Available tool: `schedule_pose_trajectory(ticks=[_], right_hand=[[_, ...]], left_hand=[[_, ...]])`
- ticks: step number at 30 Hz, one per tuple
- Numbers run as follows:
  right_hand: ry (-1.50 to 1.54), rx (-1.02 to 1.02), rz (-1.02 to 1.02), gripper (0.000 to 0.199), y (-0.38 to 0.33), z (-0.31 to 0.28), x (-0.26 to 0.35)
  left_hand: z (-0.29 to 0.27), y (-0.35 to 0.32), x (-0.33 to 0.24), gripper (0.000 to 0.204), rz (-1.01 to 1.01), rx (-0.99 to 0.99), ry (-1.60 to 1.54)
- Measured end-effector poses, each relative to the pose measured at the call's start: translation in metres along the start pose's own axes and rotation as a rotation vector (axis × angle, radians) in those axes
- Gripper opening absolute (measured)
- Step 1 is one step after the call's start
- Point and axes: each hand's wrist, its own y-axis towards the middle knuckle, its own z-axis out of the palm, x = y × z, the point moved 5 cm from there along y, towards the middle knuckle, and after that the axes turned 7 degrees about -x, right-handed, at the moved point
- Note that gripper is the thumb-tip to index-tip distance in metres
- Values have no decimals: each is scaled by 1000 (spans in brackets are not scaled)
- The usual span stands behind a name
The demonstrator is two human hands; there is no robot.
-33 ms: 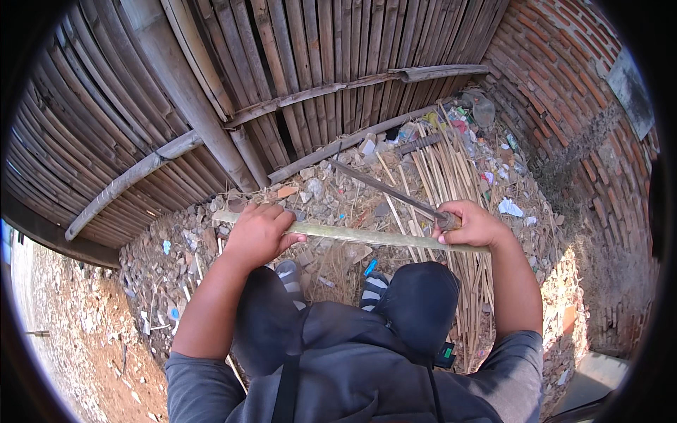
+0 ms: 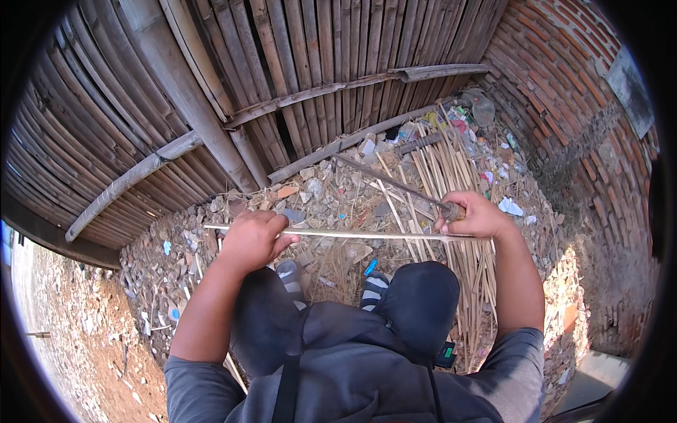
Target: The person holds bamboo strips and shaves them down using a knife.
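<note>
A long pale bamboo strip (image 2: 352, 234) stretches across in front of my knees, its narrow edge turned up toward me. My left hand (image 2: 252, 240) is closed around it near its left end, which sticks out past my fingers. At the strip's other end is my right hand (image 2: 474, 215), closed around the wooden handle of a long knife (image 2: 388, 181). The right hand's lower fingers also touch the strip. The dark, narrow blade slants away to the far left, above the strip and apart from its middle.
A bundle of thin bamboo sticks (image 2: 462, 282) lies on the ground beside my right knee. Rubble and litter (image 2: 314, 189) cover the ground ahead. A bamboo wall (image 2: 338, 42) rises at the far side, a brick wall (image 2: 599, 183) at the right. A blue object (image 2: 370, 267) lies between my feet.
The bamboo strip has rolled from its broad face to its narrow edge. My right hand has turned and risen slightly with the knife. The left hand has shifted a little downward.
</note>
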Motion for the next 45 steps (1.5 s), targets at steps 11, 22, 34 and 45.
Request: schedule_pose_trajectory(ticks=[11, 22, 34, 45], right_hand=[[-73, -613, -324, 32, 37, 55, 66], [-522, -122, -500, 30, 90, 206, 51], [-388, -173, -206, 35, 120, 188, 15], [-586, -18, -366, 37, 93, 213, 46]], left_hand=[[-59, -196, -1, 54, -1039, 9, -339], [-37, -242, -46, 37, -936, 45, 105], [-24, -238, -33, 40, -885, 73, 119], [-25, -227, -33, 41, -857, 156, 115]])
